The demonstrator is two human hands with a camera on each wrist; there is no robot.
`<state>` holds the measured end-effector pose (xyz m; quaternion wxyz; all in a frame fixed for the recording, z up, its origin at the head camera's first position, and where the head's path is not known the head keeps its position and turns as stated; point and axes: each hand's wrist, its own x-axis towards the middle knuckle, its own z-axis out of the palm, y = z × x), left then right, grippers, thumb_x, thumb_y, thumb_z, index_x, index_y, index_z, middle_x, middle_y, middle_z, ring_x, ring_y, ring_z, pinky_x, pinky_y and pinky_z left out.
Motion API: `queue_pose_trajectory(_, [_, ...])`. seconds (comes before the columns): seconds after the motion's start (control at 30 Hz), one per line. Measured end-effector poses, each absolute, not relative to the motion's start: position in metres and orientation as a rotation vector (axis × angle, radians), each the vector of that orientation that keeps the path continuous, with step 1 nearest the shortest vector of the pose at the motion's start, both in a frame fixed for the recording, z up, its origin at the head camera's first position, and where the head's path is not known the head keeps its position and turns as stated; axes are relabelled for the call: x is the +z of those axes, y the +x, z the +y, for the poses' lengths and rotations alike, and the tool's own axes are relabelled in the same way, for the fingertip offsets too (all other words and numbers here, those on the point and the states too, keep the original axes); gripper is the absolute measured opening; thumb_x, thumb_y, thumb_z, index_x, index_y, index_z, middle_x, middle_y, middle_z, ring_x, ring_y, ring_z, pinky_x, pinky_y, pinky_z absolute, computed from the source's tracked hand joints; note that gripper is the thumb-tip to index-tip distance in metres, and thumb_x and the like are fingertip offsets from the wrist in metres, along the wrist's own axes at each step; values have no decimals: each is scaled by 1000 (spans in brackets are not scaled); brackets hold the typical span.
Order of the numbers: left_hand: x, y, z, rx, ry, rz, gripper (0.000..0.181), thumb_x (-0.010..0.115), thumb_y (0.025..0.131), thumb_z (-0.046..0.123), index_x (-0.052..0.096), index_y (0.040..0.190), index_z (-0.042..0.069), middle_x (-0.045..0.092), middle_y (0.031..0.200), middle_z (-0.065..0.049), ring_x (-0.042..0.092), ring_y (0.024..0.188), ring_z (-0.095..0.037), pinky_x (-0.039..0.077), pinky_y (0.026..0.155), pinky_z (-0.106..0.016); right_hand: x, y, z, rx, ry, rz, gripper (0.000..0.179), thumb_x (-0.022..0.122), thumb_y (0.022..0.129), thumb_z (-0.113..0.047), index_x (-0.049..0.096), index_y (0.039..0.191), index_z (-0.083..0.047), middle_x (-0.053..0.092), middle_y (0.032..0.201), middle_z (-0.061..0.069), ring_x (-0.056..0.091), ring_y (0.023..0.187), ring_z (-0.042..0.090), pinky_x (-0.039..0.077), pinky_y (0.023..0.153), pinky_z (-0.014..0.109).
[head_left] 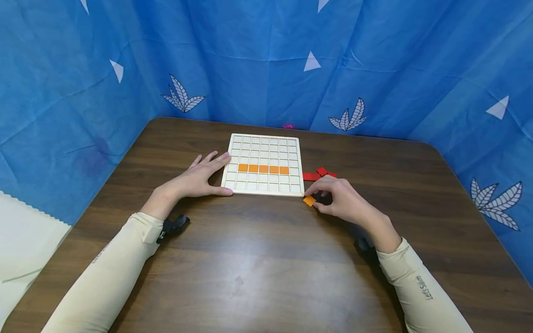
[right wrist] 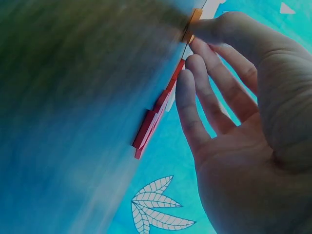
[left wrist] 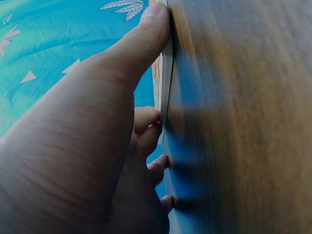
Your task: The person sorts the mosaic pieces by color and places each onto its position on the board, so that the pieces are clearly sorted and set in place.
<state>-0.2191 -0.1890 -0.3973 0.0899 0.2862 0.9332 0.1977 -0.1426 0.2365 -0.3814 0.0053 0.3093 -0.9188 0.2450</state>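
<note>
The bench carries the board. The left hand, grip wide, touches its left edge; the right hand, grip narrow, pinches the loose tile. Five orange tiles sit in one row; red tiles lie beside the board. The loose tile, also orange, is by its near right corner: seemingly the pick-up step, next calling for squarely seating it.

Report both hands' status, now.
Left hand: open, fingers spread, touching the pale square gridded board at its left side.
Right hand: closed, holding one flat orange square tile between thumb and fingers.
</note>
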Motion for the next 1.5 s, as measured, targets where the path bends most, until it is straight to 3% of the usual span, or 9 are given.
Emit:
queue_pose_trajectory(0.27, [-398,-220,-189,589,855,2774,113,75,88,68,19,170,16,15,178,-4,4,165,-38,-2,129,-67,-380,-144,237,732,972,-2898,28,88,84,-11,81,110,-17,75,108,-5,63,96,17,58,86,39])
queue_pose_trajectory(0.63, [-398,-221,-189,582,852,2772,113,74,87,69,19,170,16,14,178,-3,4,165,-38,-2,129,-66,-377,-158,240,791,859,-2808,29,89,80,-11,80,106,-16,72,98,0,59,89,19,55,74,36])
queue_pose_trajectory(1.17, [-397,-221,-187,589,850,2768,114,75,87,69,17,171,18,13,178,-1,2,165,-36,-3,129,-65,-371,-215,225,798,738,-2779,28,90,82,-12,82,108,-11,73,100,6,60,86,23,51,74,32])
queue_pose_trajectory(1.5, [-398,-219,-188,578,842,2780,114,76,86,69,19,171,18,15,178,-2,3,165,-35,-2,129,-65,-372,-227,207,803,742,-2933,27,88,86,-16,81,113,-12,72,104,6,59,96,24,53,83,36])
